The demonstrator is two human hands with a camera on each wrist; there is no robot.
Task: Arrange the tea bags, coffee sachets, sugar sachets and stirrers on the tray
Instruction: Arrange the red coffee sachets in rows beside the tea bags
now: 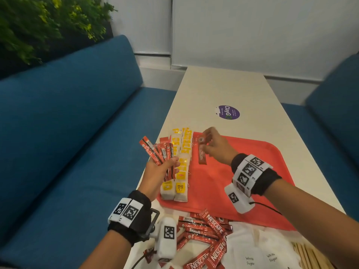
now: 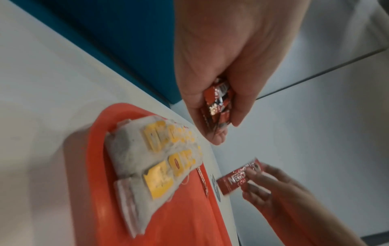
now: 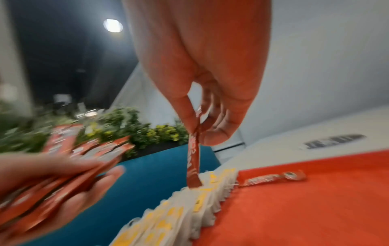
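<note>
Two blue upholstered benches (image 1: 73, 133) flank a long pale counter (image 1: 229, 90) that runs away toward a white panelled wall (image 1: 252, 30), with leafy green plants (image 1: 38, 22) behind the left bench. A round purple sticker (image 1: 229, 112) lies on the counter beyond a red tray (image 1: 252, 156).

Along the tray's left edge lie two rows of tea bags (image 1: 182, 164) with yellow tags, overlapping one another. Just beside them on the tray lies one coffee sachet (image 1: 202, 154).

The left hand (image 1: 159, 171), held above the counter's left edge, has its fingers (image 3: 109, 174) curled around a fanned bundle of coffee sachets (image 1: 157, 152).

The right hand (image 1: 217, 146) hovers over the far left part of the tray, its thumb and fingers (image 3: 219, 133) pinching a single coffee sachet (image 3: 193, 159) by its top so that it hangs down above the tea bags.

Nearer the person, off the tray, a loose pile of red sachets (image 1: 204, 235) rests on the counter, next to white sugar sachets (image 1: 262, 253) and wooden stirrers (image 1: 308, 255) at the lower right. Both wrists carry black bands with printed square markers.
</note>
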